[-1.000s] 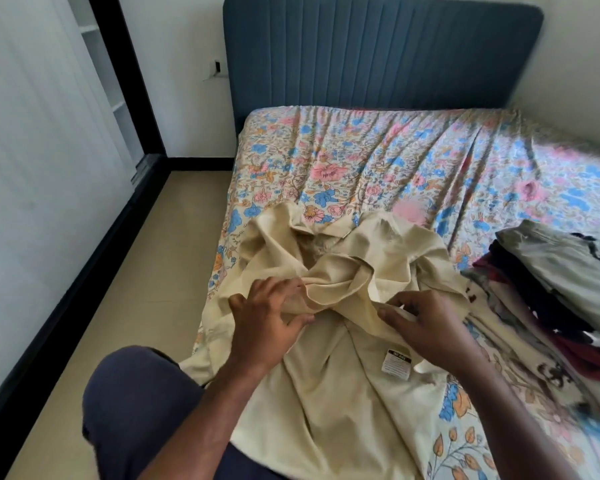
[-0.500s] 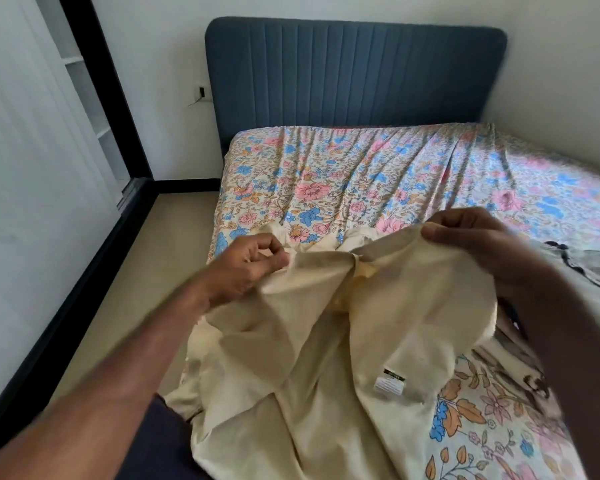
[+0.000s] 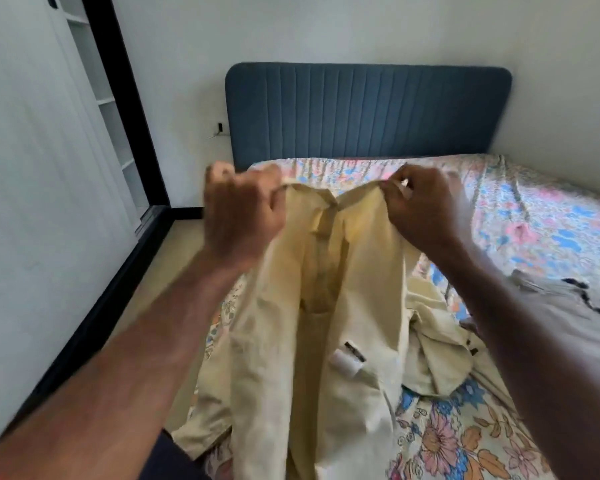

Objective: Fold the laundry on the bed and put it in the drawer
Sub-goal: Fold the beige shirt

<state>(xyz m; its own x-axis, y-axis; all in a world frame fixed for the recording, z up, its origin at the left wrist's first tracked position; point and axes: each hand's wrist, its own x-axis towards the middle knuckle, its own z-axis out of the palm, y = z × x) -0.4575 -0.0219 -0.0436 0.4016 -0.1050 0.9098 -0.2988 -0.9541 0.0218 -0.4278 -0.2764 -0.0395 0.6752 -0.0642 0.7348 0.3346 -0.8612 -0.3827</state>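
- The left hand (image 3: 243,216) has its fingers curled, pinching the top edge of the cream garment (image 3: 326,341) and holding it up above the bed (image 3: 534,209)
- The garment hangs unfolded between both hands, its lower part trailing on the floral sheet, so folding has barely begun
- The right hand (image 3: 426,209) pinches the same edge in curled fingers
- At far right more laundry (image 3: 575,306) lies unfolded; no drawer is in view, so most of the task is left
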